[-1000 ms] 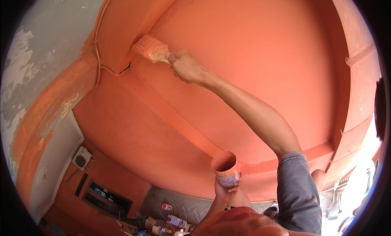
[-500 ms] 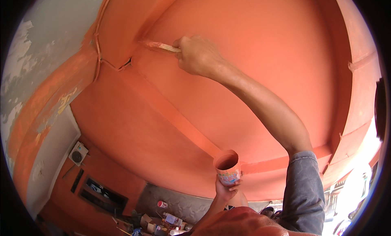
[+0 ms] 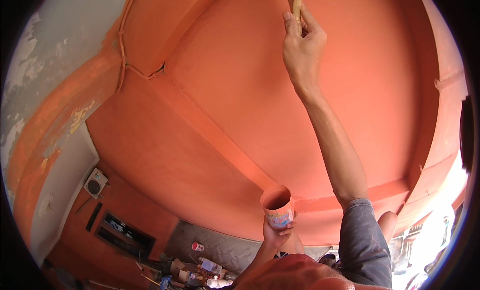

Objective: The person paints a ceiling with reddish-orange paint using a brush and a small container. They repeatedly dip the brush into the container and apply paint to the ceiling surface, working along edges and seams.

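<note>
My right hand is raised high against the orange wall, pinching the pale handle of a paintbrush. The brush points up, and most of its bristle end is cut off by the top edge of the view. Lower down, my left hand is wrapped around a paint can smeared with orange. The can is upright with its mouth uncovered; its inside looks dark orange, and how full it is I cannot tell.
An orange ledge runs diagonally across the wall to a corner with a painted pipe. Bare grey plaster shows at upper left. Below left are an air-conditioner unit, a dark window opening, a small red-and-white tub and floor clutter.
My right hand has moved right and up from near the wall corner, and the brush has turned from pointing left to pointing up. My left hand and the can stay nearly in place.
</note>
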{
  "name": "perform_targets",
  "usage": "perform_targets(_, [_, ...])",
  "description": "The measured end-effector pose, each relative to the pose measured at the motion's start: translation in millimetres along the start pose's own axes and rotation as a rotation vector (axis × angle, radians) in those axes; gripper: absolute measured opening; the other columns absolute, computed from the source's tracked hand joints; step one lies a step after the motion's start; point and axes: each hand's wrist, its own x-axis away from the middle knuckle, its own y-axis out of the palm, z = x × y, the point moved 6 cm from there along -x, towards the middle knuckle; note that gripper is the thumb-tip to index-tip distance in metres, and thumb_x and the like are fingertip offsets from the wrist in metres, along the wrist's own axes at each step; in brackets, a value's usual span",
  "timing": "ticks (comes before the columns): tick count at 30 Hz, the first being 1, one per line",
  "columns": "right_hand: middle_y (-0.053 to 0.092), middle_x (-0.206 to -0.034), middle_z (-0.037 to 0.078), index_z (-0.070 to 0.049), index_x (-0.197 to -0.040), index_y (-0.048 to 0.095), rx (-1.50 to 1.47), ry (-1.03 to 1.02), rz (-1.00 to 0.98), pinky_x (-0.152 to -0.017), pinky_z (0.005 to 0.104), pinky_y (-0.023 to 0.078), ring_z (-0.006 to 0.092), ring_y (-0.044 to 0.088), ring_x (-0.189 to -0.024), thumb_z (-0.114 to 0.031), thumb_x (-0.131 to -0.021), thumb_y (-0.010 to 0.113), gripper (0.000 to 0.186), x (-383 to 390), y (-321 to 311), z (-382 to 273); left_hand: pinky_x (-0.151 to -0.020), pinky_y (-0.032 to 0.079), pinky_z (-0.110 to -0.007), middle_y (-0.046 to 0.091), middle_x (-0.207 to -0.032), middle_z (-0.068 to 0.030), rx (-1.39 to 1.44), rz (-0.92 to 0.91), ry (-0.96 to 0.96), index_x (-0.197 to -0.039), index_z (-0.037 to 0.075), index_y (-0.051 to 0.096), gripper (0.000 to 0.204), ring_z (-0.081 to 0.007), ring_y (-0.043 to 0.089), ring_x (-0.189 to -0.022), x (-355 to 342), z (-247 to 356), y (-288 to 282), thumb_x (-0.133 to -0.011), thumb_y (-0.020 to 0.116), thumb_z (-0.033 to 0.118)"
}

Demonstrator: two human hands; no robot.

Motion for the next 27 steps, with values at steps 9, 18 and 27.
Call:
perform_targets(9, [0.062, -0.093, 0.031, 0.006, -0.149, 0.039, 0.163, -0.181, -0.340, -0.057, 0.0517, 0.052, 0.0437, 0.066, -0.067, 0.000, -0.097, 0.048, 0.054, 51, 103, 18, -0.045, 0.044, -0.024, 0.051, -0.131, -0.0216, -0.033, 0.034, 0.038, -0.144, 0.000, 0.037, 0.083, -0.0242, 0.050, -0.085, 1, 3, -9, -0.093, 0.049, 0.065])
perform_targets(18, [0.055, -0.060, 0.015, -0.002, -0.132, 0.065, 0.235, -0.106, -0.591, -0.052, 0.0421, 0.044, 0.0242, 0.054, -0.050, -0.005, -0.097, 0.056, 0.036, 37, 86, 11, -0.044, 0.044, -0.024, 0.051, -0.135, -0.0220, -0.053, 0.085, 0.054, -0.144, 0.001, 0.038, 0.083, -0.0238, 0.050, -0.085, 10, 6, -22, -0.092, 0.052, 0.064])
perform_targets(27, [0.049, -0.062, 0.000, -0.002, -0.131, 0.060, -0.237, 0.007, 0.125, -0.047, 0.0329, 0.036, 0.0086, 0.045, -0.051, -0.007, -0.101, 0.051, 0.032, 15, 17, 26, -0.044, 0.044, -0.024, 0.051, -0.135, -0.0213, -0.033, 0.052, 0.042, -0.146, 0.001, 0.037, 0.084, -0.0241, 0.050, -0.084, 5, 7, -21, -0.092, 0.051, 0.065])
